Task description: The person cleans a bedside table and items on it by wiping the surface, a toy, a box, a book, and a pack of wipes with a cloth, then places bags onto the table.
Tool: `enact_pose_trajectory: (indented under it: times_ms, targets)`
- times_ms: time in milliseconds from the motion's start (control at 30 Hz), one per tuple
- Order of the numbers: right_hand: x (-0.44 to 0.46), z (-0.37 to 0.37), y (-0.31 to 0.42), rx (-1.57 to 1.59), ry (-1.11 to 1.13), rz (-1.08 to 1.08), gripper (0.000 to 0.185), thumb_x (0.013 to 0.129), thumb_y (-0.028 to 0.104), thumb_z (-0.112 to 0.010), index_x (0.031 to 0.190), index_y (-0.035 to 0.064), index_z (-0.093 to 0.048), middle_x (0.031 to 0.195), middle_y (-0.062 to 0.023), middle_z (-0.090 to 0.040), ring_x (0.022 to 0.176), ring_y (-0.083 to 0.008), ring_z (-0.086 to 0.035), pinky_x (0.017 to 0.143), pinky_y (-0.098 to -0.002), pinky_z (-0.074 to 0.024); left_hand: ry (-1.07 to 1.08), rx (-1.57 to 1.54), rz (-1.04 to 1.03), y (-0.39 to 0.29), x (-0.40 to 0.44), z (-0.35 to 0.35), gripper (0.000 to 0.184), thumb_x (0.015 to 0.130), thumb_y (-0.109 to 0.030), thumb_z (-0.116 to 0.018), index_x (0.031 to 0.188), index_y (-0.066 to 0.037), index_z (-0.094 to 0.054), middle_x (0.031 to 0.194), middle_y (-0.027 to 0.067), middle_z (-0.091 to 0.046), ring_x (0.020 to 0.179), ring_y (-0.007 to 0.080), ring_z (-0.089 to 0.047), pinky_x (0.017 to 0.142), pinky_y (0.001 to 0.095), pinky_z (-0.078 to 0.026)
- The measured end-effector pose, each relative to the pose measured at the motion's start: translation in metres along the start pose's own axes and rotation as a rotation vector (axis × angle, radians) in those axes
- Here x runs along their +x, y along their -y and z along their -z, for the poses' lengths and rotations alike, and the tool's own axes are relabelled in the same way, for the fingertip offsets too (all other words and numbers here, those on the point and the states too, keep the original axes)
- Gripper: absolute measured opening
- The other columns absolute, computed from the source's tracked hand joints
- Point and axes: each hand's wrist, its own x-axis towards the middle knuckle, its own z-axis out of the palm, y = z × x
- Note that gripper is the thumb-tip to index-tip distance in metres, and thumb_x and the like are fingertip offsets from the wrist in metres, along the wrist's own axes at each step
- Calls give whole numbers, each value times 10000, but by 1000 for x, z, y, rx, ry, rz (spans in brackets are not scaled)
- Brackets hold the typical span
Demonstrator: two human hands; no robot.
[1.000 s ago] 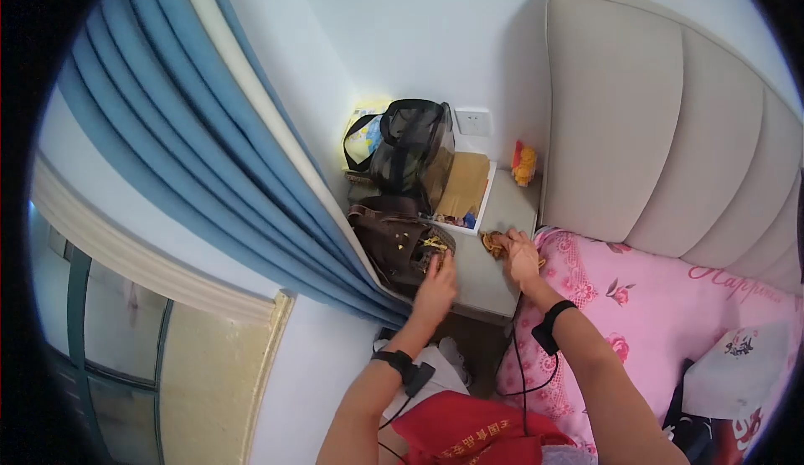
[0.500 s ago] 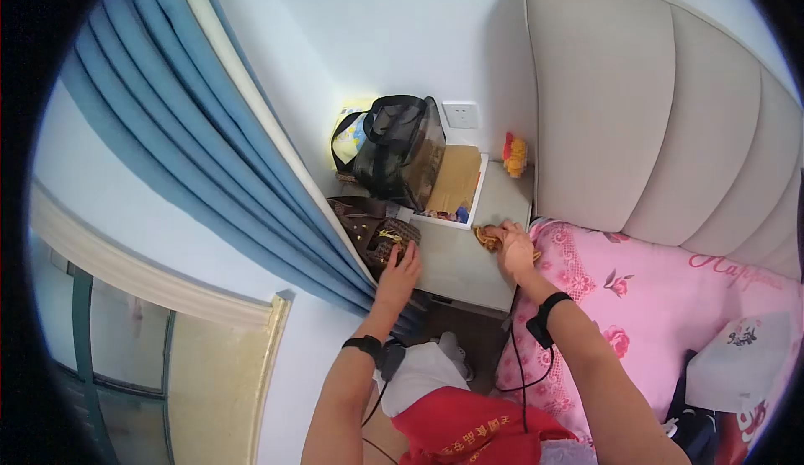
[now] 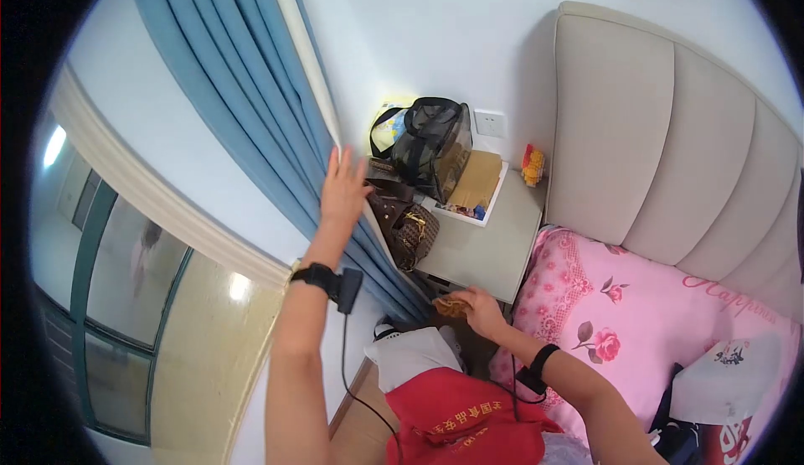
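My left hand (image 3: 342, 195) is raised at the pale edge of the blue curtain (image 3: 243, 88), its fingers apart and holding nothing. Whether it touches the fabric I cannot tell. A small golden-brown thing (image 3: 450, 307) of unclear kind is pinched in my right hand (image 3: 486, 314), low in front of the bedside table (image 3: 490, 255). Beside my left hand, a brown patterned handbag (image 3: 416, 235) with a gold-coloured detail rests on the table's left side, partly behind the curtain.
A black mesh bag (image 3: 431, 142) and a white tray (image 3: 494, 197) with cardboard stand on the table. A yellow-red figure (image 3: 533, 166) is near the headboard (image 3: 615, 130). Right is a pink bed (image 3: 578, 297) with a white bag (image 3: 720, 385). Cables hang from both wrist straps.
My left hand has gone from the handbag up to the curtain edge. My right hand has lifted the golden-brown thing off the table's right side and drawn it towards me. The view has shifted.
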Motion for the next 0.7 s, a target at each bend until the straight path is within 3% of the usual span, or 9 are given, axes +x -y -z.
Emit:
enact_pose_trajectory:
  times_ms: [33, 133, 200, 267, 367, 500, 600, 700]
  targets:
    - [2, 8, 9, 23, -26, -38, 407, 739, -35, -615, 1113, 111, -683, 968, -166, -617, 969, -376, -587, 904, -446, -472, 130, 187, -42, 9, -3, -4, 476, 982, -418, -451, 1273, -83, -624, 1265, 118, -624, 1337, 268, -441, 1187, 548, -58]
    - [1, 33, 14, 113, -97, -27, 407, 749, -18, -656, 1136, 107, -672, 987, -187, -620, 974, -379, -594, 903, -427, -475, 440, 180, -101, 12, -42, 20, 474, 968, -479, -449, 1067, -124, -746, 1014, 80, -724, 1129, 239, -616, 1184, 519, -68]
    - [-9, 49, 9, 115, -115, -65, 410, 768, -10, -665, 1166, 90, -659, 1020, -180, -620, 984, -370, -605, 887, -400, -485, 540, 40, -209, 13, -76, 6, 455, 948, -494, -483, 903, -157, -785, 845, 40, -734, 915, 207, -686, 1147, 489, -164]
    - [-16, 59, 3, 127, -133, -147, 409, 779, -35, -638, 1172, 74, -657, 1029, -163, -611, 963, -349, -622, 870, -377, -497, 592, 25, -255, 13, -107, 14, 438, 929, -509, -516, 897, -160, -779, 849, 48, -731, 893, 203, -684, 1076, 459, -266]
    - [-26, 55, -13, 167, -150, -212, 428, 767, -8, -679, 1181, 94, -656, 1076, -176, -617, 1012, -358, -609, 901, -391, -485, 716, -45, -189, 7, -146, 23, 408, 918, -481, -559, 864, -138, -774, 841, 60, -728, 875, 225, -687, 1024, 460, -328]
    - [-25, 48, -8, 95, -143, -193, 395, 779, 26, -673, 1172, 71, -660, 1037, -166, -640, 989, -322, -639, 882, -360, -502, 693, -244, -170, -2, -161, 40, 386, 884, -450, -626, 804, -97, -761, 824, 88, -716, 881, 260, -675, 935, 459, -384]
    - [-12, 57, -8, 96, -142, -126, 393, 779, 44, -681, 1170, 66, -662, 1069, -180, -663, 1009, -319, -644, 893, -360, -502, 513, -315, -211, -18, -162, 56, 358, 865, -456, -635, 836, -122, -761, 792, 52, -712, 911, 210, -660, 849, 405, -386]
    - [25, 74, -32, 69, -263, -254, 427, 773, 67, -687, 1198, 68, -649, 1125, -206, -667, 1051, -306, -651, 899, -365, -503, 439, -488, -184, -48, -169, 57, 357, 860, -454, -644, 828, -116, -756, 813, 62, -711, 930, 245, -648, 872, 428, -404]
